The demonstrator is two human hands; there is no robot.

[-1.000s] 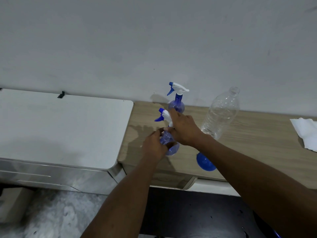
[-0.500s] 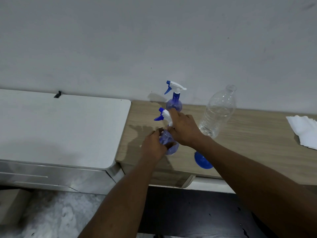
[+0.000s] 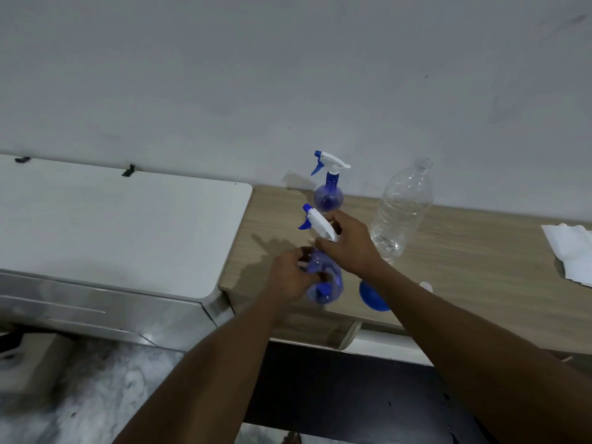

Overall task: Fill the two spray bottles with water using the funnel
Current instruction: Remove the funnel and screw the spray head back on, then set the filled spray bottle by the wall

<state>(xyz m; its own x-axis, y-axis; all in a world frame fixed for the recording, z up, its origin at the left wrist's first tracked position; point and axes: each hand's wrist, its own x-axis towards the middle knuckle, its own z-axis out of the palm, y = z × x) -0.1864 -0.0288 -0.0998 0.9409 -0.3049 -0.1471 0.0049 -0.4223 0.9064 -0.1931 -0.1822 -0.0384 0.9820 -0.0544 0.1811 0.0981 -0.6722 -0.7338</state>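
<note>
While the left hand (image 3: 290,277) grips the round translucent-blue plastic spray bottle (image 3: 324,285) at the wooden desk's (image 3: 480,251) front-left corner, the right hand (image 3: 350,246) clasps its white trigger head (image 3: 317,223) (unscrewing, I judge); next, seat the blue plastic funnel (image 3: 373,299) nearby.

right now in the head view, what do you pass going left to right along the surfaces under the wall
white cabinet top → near spray bottle → clear plastic bottle → white paper. Left out because they overlap their neighbours: far spray bottle, funnel.
</note>
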